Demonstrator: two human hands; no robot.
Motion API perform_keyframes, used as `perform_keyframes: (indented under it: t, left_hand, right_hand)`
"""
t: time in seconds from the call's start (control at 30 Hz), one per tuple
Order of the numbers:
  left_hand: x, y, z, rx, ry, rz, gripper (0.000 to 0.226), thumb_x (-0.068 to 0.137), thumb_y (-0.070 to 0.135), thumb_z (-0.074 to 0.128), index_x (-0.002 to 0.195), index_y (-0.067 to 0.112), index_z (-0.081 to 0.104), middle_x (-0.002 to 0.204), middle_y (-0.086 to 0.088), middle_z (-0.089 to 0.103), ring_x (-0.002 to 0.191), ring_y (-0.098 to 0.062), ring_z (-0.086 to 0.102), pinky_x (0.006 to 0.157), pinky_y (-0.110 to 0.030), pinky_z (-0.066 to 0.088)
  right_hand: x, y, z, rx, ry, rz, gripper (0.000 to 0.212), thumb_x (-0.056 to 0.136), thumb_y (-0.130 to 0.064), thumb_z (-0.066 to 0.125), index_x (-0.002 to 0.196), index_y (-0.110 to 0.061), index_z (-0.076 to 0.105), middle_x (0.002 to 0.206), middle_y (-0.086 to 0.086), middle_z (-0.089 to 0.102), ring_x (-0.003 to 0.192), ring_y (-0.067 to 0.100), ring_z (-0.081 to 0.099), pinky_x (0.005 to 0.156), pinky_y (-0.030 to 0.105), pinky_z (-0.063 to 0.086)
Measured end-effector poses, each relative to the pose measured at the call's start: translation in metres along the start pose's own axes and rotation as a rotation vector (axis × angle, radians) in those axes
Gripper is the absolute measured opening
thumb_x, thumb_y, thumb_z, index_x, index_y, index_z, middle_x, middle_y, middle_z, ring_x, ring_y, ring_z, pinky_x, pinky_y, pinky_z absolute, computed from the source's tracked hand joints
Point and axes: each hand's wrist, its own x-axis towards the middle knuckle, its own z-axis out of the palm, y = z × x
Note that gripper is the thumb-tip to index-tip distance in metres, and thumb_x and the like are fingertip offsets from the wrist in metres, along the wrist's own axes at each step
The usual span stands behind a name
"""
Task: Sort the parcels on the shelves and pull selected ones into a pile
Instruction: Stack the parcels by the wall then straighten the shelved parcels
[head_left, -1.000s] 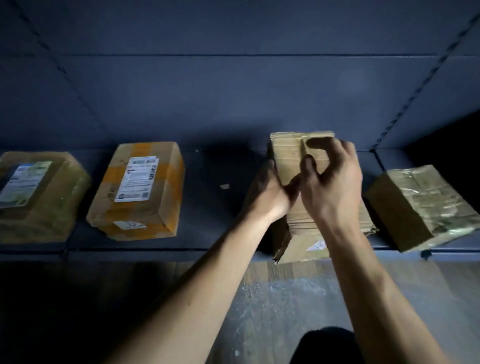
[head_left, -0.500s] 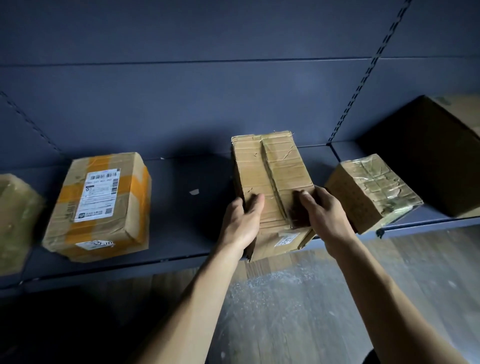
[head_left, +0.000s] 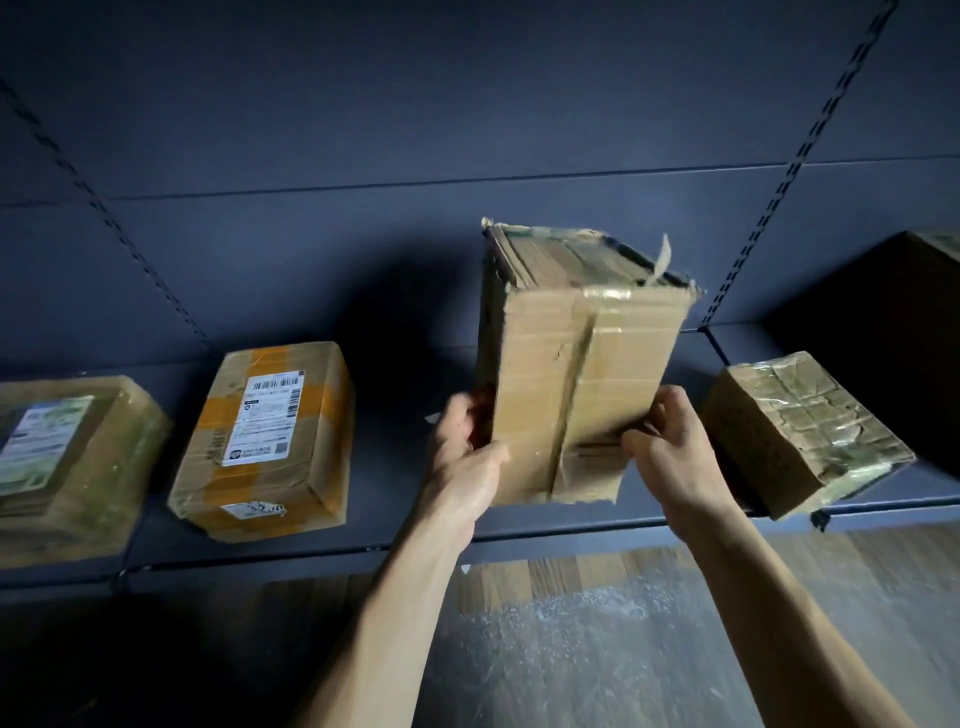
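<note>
Grip: The brown taped carton (head_left: 587, 374) is clasped at its lower end between both hands. The left hand (head_left: 465, 457) is wrapped round the lower left edge, and the right hand (head_left: 675, 457) is curled against the lower right corner.
Carton position: It is held upright and slightly tilted over the dark shelf (head_left: 384, 525). It stands between the orange-taped parcel (head_left: 265, 431) and the tape-wrapped parcel (head_left: 800, 431) and touches neither.
Step judged: The carton is probably being turned for checking or drawn off the shelf toward a pile.
Doing it well: As the weight sits high above the hands, support under the base is advised. The carton should be drawn straight back so that the neighbours are not knocked.
Caution: The ragged lower flap and the loose tape strip (head_left: 662, 257) should not be used as holds.
Hidden: The left fingers are behind the carton. No label shows on it, and contact between base and shelf cannot be told.
Cut off: The labelled parcel (head_left: 57, 457) at far left and the large dark box (head_left: 883, 322) at right are cropped. No pile is visible.
</note>
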Motion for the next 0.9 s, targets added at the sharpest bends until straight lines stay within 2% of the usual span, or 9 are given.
perform_keyframes:
  t: [0.13, 0.27, 0.47, 0.53, 0.6, 0.67, 0.77, 0.83, 0.9]
  left_hand:
    - [0.011, -0.01, -0.001, 0.122, 0.006, -0.068, 0.051, 0.087, -0.021, 0.047, 0.099, 0.028, 0.056, 0.093, 0.015, 0.062, 0.082, -0.003, 0.057, 0.068, -0.01, 0.046]
    - [0.042, -0.05, -0.003, 0.083, 0.032, -0.141, 0.053, 0.074, 0.016, 0.059, 0.124, 0.034, 0.064, 0.126, 0.001, 0.07, 0.11, -0.022, 0.067, 0.099, -0.039, 0.056]
    - [0.06, -0.053, -0.008, -0.089, 0.093, -0.17, 0.052, 0.064, 0.043, 0.067, 0.114, 0.034, 0.07, 0.119, -0.003, 0.074, 0.103, -0.026, 0.073, 0.093, -0.048, 0.061]
    - [0.042, -0.03, -0.01, -0.128, 0.077, -0.15, 0.04, 0.079, 0.036, 0.062, 0.117, 0.028, 0.07, 0.116, -0.005, 0.074, 0.1, -0.023, 0.074, 0.092, -0.047, 0.061]
    - [0.03, -0.02, -0.01, -0.146, 0.05, -0.158, 0.038, 0.086, 0.038, 0.063, 0.123, 0.027, 0.066, 0.121, -0.004, 0.071, 0.105, -0.024, 0.071, 0.088, -0.048, 0.061]
    - [0.023, -0.018, -0.008, -0.131, 0.018, -0.192, 0.058, 0.076, 0.047, 0.071, 0.131, 0.03, 0.059, 0.128, -0.003, 0.065, 0.113, -0.028, 0.066, 0.09, -0.047, 0.06]
    - [0.017, -0.014, -0.007, -0.198, -0.043, -0.177, 0.09, 0.052, 0.052, 0.081, 0.136, 0.033, 0.056, 0.135, -0.001, 0.065, 0.122, -0.027, 0.062, 0.105, -0.047, 0.052]
    - [0.016, -0.007, -0.009, -0.26, -0.069, -0.151, 0.086, 0.056, 0.046, 0.089, 0.136, 0.034, 0.058, 0.132, 0.0, 0.069, 0.119, -0.025, 0.065, 0.109, -0.045, 0.049]
    - [0.018, -0.002, -0.016, -0.271, -0.081, -0.091, 0.07, 0.066, 0.035, 0.091, 0.129, 0.039, 0.06, 0.127, 0.003, 0.071, 0.115, -0.021, 0.066, 0.106, -0.041, 0.049]
  right_hand:
    - [0.005, 0.016, 0.004, -0.071, 0.022, 0.08, 0.041, 0.083, 0.017, 0.052, 0.114, -0.01, 0.053, 0.109, 0.014, 0.064, 0.107, 0.028, 0.062, 0.083, 0.034, 0.051]
    - [0.006, 0.028, 0.007, -0.128, 0.024, 0.137, 0.041, 0.083, 0.017, 0.053, 0.117, -0.008, 0.052, 0.109, 0.014, 0.063, 0.106, 0.028, 0.061, 0.078, 0.031, 0.051]
    - [0.006, 0.013, -0.007, -0.314, 0.034, 0.025, 0.041, 0.08, 0.02, 0.053, 0.099, -0.013, 0.067, 0.088, 0.0, 0.07, 0.087, 0.012, 0.065, 0.065, 0.021, 0.047]
    - [0.004, -0.004, -0.021, -0.143, 0.147, -0.014, 0.045, 0.082, 0.022, 0.048, 0.093, -0.015, 0.071, 0.081, 0.001, 0.072, 0.072, 0.002, 0.063, 0.062, 0.015, 0.049]
    - [0.005, -0.012, -0.031, 0.196, 0.156, 0.018, 0.038, 0.095, 0.012, 0.05, 0.106, -0.014, 0.075, 0.101, 0.013, 0.078, 0.089, 0.011, 0.072, 0.088, 0.027, 0.058]
    - [0.002, -0.017, -0.032, 0.327, 0.052, 0.081, 0.025, 0.108, -0.017, 0.051, 0.118, -0.017, 0.074, 0.118, 0.01, 0.077, 0.111, 0.023, 0.071, 0.105, 0.043, 0.052]
    - [-0.006, -0.019, -0.023, 0.294, -0.097, 0.108, 0.047, 0.1, -0.053, 0.05, 0.124, -0.02, 0.073, 0.122, 0.001, 0.076, 0.116, 0.016, 0.069, 0.103, 0.041, 0.05]
    - [-0.009, -0.021, -0.017, 0.336, -0.092, 0.09, 0.035, 0.1, -0.045, 0.056, 0.113, -0.019, 0.076, 0.106, -0.003, 0.077, 0.104, 0.016, 0.068, 0.096, 0.04, 0.05]
    - [-0.01, -0.02, -0.014, 0.408, -0.058, 0.056, 0.018, 0.105, -0.017, 0.055, 0.101, -0.016, 0.072, 0.086, -0.001, 0.069, 0.088, 0.017, 0.061, 0.085, 0.036, 0.049]
